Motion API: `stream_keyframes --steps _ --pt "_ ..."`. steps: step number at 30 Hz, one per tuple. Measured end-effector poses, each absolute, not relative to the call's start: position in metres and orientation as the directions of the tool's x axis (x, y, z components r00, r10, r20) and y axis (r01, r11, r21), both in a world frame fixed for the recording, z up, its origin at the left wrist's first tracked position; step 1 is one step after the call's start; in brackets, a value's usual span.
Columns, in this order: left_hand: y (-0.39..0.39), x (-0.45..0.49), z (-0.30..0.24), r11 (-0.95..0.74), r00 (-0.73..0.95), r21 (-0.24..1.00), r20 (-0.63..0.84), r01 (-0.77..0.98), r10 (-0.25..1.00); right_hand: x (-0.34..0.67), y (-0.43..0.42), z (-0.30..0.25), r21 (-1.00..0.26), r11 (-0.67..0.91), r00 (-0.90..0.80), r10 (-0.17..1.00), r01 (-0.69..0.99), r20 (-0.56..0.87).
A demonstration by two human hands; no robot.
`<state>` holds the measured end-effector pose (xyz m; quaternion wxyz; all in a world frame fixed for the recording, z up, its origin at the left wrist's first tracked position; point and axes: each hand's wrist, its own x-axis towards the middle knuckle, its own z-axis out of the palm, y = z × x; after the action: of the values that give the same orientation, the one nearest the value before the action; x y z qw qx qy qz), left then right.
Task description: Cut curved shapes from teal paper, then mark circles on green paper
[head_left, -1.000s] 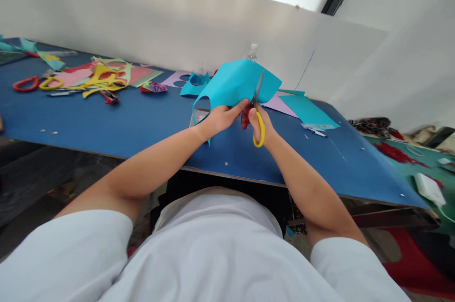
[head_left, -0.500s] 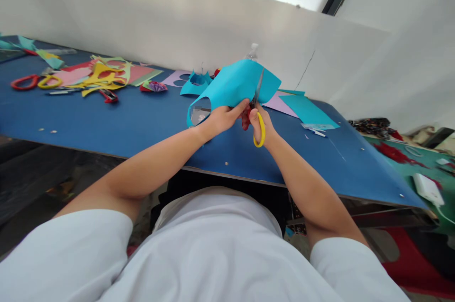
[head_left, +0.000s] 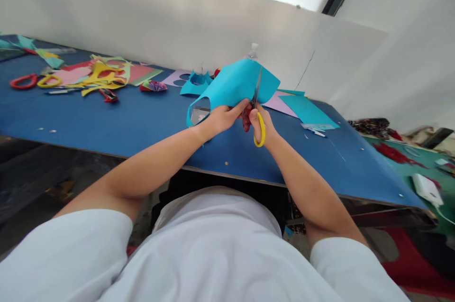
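Note:
My left hand point(head_left: 221, 117) pinches the near edge of a turquoise paper sheet point(head_left: 232, 85) and holds it up above the blue table point(head_left: 106, 122). Just to its right, my right hand point(head_left: 262, 127) grips scissors point(head_left: 256, 111) with one red and one yellow handle loop. The blades point up and away into the sheet. A curved strip of the same paper hangs down at the left of my left hand.
Coloured paper scraps point(head_left: 101, 74) and another pair of red and yellow scissors point(head_left: 33, 81) lie at the far left. Turquoise and lilac sheets point(head_left: 302, 107) lie to the right of my hands. A plastic bottle point(head_left: 252, 51) stands behind the held sheet. A green table point(head_left: 419, 164) adjoins at right.
The hanging strip of turquoise paper has curled up and to the left. Both hands stay in almost the same place with the scissors in the sheet.

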<state>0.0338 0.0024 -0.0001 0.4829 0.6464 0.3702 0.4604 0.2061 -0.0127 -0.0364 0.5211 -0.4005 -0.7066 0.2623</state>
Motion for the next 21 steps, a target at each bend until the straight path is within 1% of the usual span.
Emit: stream_keyframes --steps 4,7,9,15,21 --pt "0.0 0.031 0.003 -0.243 0.271 0.961 0.201 0.132 0.941 0.207 -0.016 -0.031 -0.778 0.552 -0.153 0.833 0.301 0.532" --pt "0.004 0.029 0.001 -0.247 0.238 0.957 0.207 0.154 0.949 0.209 -0.017 -0.031 -0.767 0.562 -0.169 0.826 0.31 0.537" --pt "0.009 0.029 -0.003 -0.264 0.234 0.958 0.232 0.116 0.944 0.209 -0.016 -0.032 -0.764 0.567 -0.179 0.823 0.307 0.539" --pt "0.017 0.03 -0.011 -0.316 0.289 0.944 0.329 -0.091 0.899 0.209 -0.016 -0.033 -0.762 0.572 -0.185 0.82 0.304 0.542" --pt "0.026 0.032 -0.019 -0.32 0.27 0.936 0.349 -0.149 0.897 0.209 -0.015 -0.034 -0.763 0.585 -0.18 0.811 0.276 0.557"
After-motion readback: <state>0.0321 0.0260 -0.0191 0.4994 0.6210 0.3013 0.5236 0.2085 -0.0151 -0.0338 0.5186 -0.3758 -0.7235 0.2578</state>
